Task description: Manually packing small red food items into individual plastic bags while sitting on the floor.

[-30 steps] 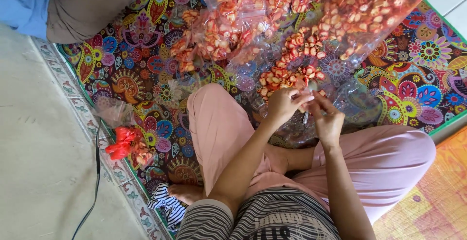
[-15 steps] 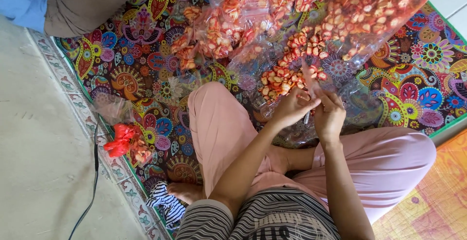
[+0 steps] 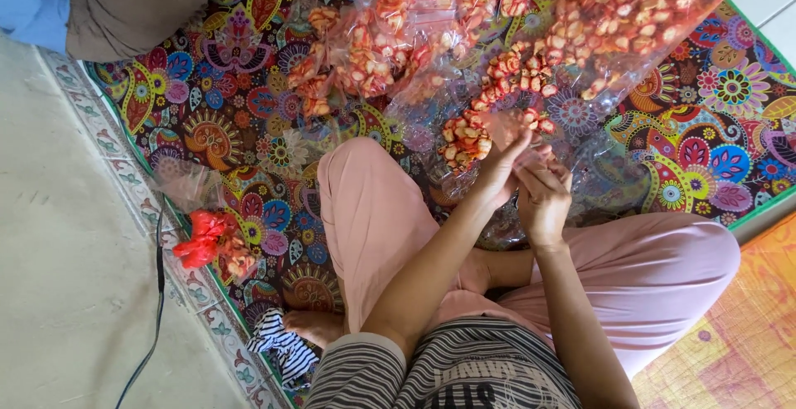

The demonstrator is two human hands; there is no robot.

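2 hands hold a small clear bag of orange snacks over a bright mat.

The left hand [image 3: 500,169] and the right hand [image 3: 543,198] are close together, touching, just above the person's pink knees. Their fingers are curled in tight on the small bag [image 3: 497,123], which has orange and red snacks in it. The small bag is right in front of the hands, over the mat [image 3: 713,144]. More full bags [image 3: 398,36] lie on the mat farther away. A red bundle [image 3: 203,239] sits at the mat's edge, near a black cord [image 3: 157,293]. Another person [image 3: 99,3] sits at the top corner.
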